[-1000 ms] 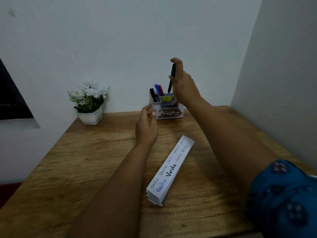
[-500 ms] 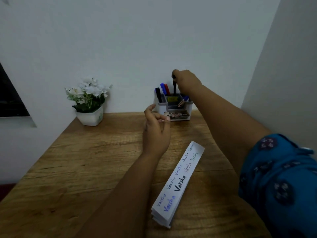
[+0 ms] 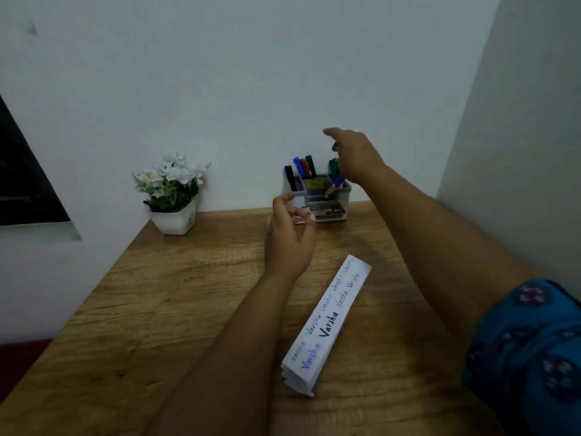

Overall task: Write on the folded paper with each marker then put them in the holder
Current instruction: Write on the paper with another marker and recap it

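A grey holder [image 3: 317, 196] stands against the back wall with several markers in it: black [image 3: 290, 177], blue [image 3: 298, 167], red [image 3: 304, 168] and two dark green ones [image 3: 311, 166]. My right hand [image 3: 353, 152] hovers just above the holder's right side, fingers spread, holding nothing. My left hand [image 3: 290, 239] floats over the table in front of the holder, fingers loosely curled and empty. The folded paper [image 3: 328, 319], a long white strip with a word written repeatedly in different colours, lies diagonally on the wooden table [image 3: 157, 309] to the right of my left forearm.
A white pot of white flowers [image 3: 173, 193] sits at the table's back left corner. A wall closes off the right side. A dark panel [image 3: 25, 184] hangs on the left wall. Small items fill the holder's front tray.
My right hand lowered the dark marker into the holder and let go; the hand now hovers open above it. My left hand stayed roughly in place.
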